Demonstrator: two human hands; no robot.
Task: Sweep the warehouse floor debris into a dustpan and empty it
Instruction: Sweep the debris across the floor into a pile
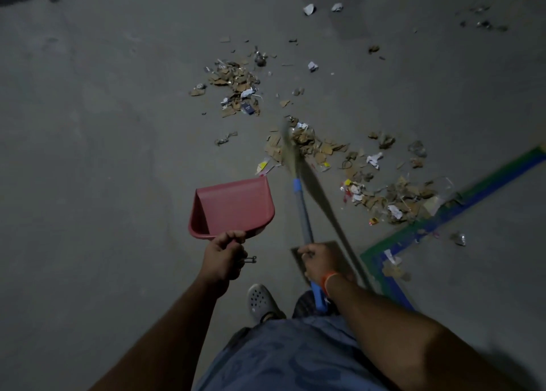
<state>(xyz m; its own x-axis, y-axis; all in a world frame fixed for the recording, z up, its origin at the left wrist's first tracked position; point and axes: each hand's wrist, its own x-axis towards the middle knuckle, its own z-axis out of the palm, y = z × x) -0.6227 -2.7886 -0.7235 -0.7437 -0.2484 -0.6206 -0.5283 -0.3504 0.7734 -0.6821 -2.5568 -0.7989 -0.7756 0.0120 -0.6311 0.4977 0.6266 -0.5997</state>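
Note:
My left hand (223, 257) grips the handle of a red dustpan (233, 206), held above the floor with its mouth facing away from me. My right hand (320, 260) is curled round the grey and blue broom handle (304, 213). The blurred broom bristles (291, 151) reach into a pile of cardboard scraps and paper (310, 145) ahead. A second debris pile (236, 86) lies farther off. A third debris pile (396, 197) lies to the right, beside the tape.
Green and blue floor tape (461, 201) runs diagonally at the right and turns a corner near my right arm. White paper scraps (309, 9) lie scattered far ahead. My grey clog (261, 300) stands below my hands. A small metal clip (251, 259) lies by my left hand.

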